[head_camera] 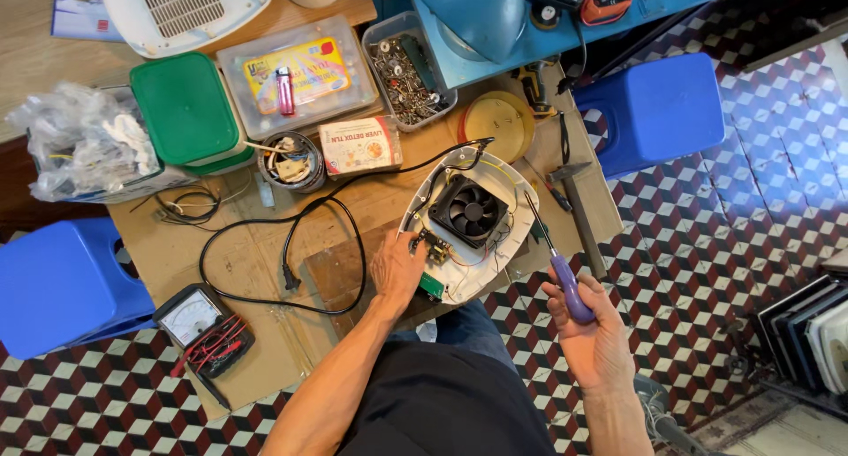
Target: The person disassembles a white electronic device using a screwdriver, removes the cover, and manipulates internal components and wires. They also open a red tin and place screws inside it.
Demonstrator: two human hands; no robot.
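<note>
while my left hand (pixel 397 266) rests on the near edge of the open white appliance shell (pixel 459 222), its grip lies loose, fingertips touching the small circuit parts by the green board (pixel 431 286). just beyond that grip sits the black fan (pixel 469 211). off to the side my right hand (pixel 594 337) holds its grip tight around a purple-handled screwdriver (pixel 565 279), shaft tilted toward the shell, tip above its rim. a black cord (pixel 291 235) loops across the counter (pixel 256 262).
</note>
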